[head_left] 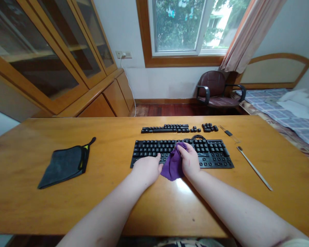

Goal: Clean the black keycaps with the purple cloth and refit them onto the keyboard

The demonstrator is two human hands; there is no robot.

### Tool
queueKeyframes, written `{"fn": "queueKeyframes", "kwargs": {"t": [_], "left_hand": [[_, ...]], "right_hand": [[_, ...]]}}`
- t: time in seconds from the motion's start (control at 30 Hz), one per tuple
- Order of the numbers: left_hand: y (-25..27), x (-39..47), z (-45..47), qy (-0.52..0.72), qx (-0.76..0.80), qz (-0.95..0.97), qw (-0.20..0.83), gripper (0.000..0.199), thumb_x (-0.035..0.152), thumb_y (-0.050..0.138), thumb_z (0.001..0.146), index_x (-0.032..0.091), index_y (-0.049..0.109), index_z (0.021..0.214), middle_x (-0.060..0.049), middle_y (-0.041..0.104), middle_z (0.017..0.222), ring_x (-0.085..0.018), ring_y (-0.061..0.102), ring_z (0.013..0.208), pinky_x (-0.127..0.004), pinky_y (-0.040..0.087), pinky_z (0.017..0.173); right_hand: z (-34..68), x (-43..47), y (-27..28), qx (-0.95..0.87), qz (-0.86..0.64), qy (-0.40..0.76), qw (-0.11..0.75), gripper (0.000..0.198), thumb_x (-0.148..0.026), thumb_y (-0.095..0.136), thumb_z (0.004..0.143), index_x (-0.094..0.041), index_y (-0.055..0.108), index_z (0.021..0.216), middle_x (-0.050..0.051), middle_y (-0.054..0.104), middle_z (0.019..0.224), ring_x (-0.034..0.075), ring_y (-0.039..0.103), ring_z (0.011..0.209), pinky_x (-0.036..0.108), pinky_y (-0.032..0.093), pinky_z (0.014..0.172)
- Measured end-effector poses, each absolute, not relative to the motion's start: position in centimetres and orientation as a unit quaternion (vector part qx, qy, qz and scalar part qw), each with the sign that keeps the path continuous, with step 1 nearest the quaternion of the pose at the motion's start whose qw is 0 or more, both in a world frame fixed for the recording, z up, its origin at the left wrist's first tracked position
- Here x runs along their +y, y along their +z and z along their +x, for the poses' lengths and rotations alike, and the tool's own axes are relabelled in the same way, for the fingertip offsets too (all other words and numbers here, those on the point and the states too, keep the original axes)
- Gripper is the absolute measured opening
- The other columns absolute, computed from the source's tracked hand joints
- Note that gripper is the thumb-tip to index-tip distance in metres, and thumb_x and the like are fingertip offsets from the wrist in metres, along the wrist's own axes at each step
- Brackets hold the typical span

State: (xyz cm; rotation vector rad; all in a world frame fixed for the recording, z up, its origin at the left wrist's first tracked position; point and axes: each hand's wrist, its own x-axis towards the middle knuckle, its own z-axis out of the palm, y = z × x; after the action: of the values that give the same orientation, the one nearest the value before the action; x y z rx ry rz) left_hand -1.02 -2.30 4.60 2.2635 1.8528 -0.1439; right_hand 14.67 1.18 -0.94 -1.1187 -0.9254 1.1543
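Note:
A black keyboard lies on the desk in front of me, with keycaps on its upper rows and bare switches along its lower rows and at the right. My left hand is closed at the keyboard's front left part, thumb by the front edge and one fingertip on the lower rows; its other fingers are hidden. A purple cloth is bunched in my right hand, which presses it over the middle of the keyboard. The cloth's loose end hangs past the front edge.
Behind the keyboard lie rows of loose keycaps and a smaller group of keycaps. At the right are a wire keycap puller and a thin brush. A dark pouch lies at the left of the desk.

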Motion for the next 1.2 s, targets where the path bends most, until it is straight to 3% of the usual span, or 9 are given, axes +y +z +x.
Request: {"fn": "queueKeyframes", "kwargs": {"t": [0.17,0.33,0.53,0.73,0.87,1.0,1.1,1.2], "left_hand": [[4.4,-1.9,-1.2,-0.027,0.632,0.766,0.118,0.044,0.037,0.046,0.082,0.017,0.056,0.121,-0.016,0.07,0.085,-0.032,0.066,0.077,-0.04,0.049,0.065],[4.2,-1.1,-1.2,0.095,0.636,0.759,0.099,0.03,0.035,0.042,0.086,0.02,0.068,0.09,-0.01,0.069,0.082,-0.026,0.064,0.08,-0.037,0.048,0.071],[3.2,-0.6,-0.9,0.31,0.508,0.777,0.206,0.026,0.028,0.05,0.084,0.02,0.059,0.107,-0.006,0.063,0.107,-0.019,0.056,0.1,-0.034,0.042,0.092],[2.7,-0.5,-0.6,0.376,0.492,0.731,0.287,0.007,0.023,0.055,0.079,0.019,0.061,0.081,-0.004,0.064,0.09,-0.018,0.058,0.09,-0.034,0.045,0.085],[2.3,-0.1,-0.8,0.459,0.485,0.636,0.387,0.007,0.025,0.056,0.078,0.018,0.057,0.079,-0.005,0.063,0.092,-0.018,0.059,0.09,-0.033,0.046,0.084],[1.9,0.3,-1.0,0.505,0.489,0.53,0.474,0.013,0.029,0.058,0.074,0.017,0.051,0.076,0.001,0.057,0.072,-0.012,0.056,0.068,-0.025,0.047,0.066],[2.1,0.5,-1.2,0.521,0.483,0.479,0.515,0.018,0.033,0.056,0.073,0.018,0.046,0.072,0.004,0.048,0.062,-0.009,0.049,0.057,-0.021,0.041,0.055],[2.5,0.5,-1.3,0.526,0.459,0.446,0.56,0.02,0.035,0.056,0.071,0.019,0.046,0.078,0.004,0.049,0.067,-0.009,0.049,0.057,-0.021,0.041,0.053]], "right_hand": [[14.6,1.3,-1.2,-0.402,-0.477,0.497,0.603,0.02,-0.035,0.064,0.073,-0.019,0.065,0.085,0.002,0.066,0.081,0.018,0.058,0.078,0.033,0.044,0.078],[14.5,1.3,-1.2,-0.409,-0.466,0.492,0.611,0.03,-0.034,0.066,0.07,-0.019,0.063,0.095,0.005,0.066,0.09,0.021,0.059,0.086,0.038,0.044,0.085],[15.0,0.4,0.0,-0.504,-0.408,0.502,0.573,0.019,-0.031,0.061,0.074,-0.023,0.065,0.091,0.003,0.066,0.093,0.021,0.058,0.091,0.037,0.042,0.088],[15.0,0.3,-0.1,-0.488,-0.357,0.568,0.558,0.031,-0.041,0.05,0.079,-0.022,0.064,0.097,0.006,0.065,0.104,0.024,0.058,0.097,0.036,0.047,0.081],[14.4,0.6,-0.6,-0.479,-0.341,0.586,0.558,0.041,-0.036,0.066,0.068,-0.024,0.059,0.106,0.006,0.063,0.11,0.023,0.058,0.101,0.038,0.044,0.088],[13.8,0.6,-0.7,-0.489,-0.378,0.564,0.547,0.039,-0.029,0.072,0.061,-0.024,0.061,0.098,0.003,0.067,0.097,0.021,0.061,0.089,0.037,0.047,0.082],[14.0,0.4,-0.6,-0.494,-0.41,0.556,0.528,0.019,-0.033,0.066,0.068,-0.021,0.065,0.083,0.002,0.067,0.079,0.019,0.061,0.074,0.033,0.048,0.072],[14.4,0.3,-0.6,-0.494,-0.44,0.529,0.531,0.017,-0.036,0.061,0.073,-0.02,0.065,0.075,0.0,0.064,0.069,0.016,0.057,0.064,0.029,0.046,0.064]]}}
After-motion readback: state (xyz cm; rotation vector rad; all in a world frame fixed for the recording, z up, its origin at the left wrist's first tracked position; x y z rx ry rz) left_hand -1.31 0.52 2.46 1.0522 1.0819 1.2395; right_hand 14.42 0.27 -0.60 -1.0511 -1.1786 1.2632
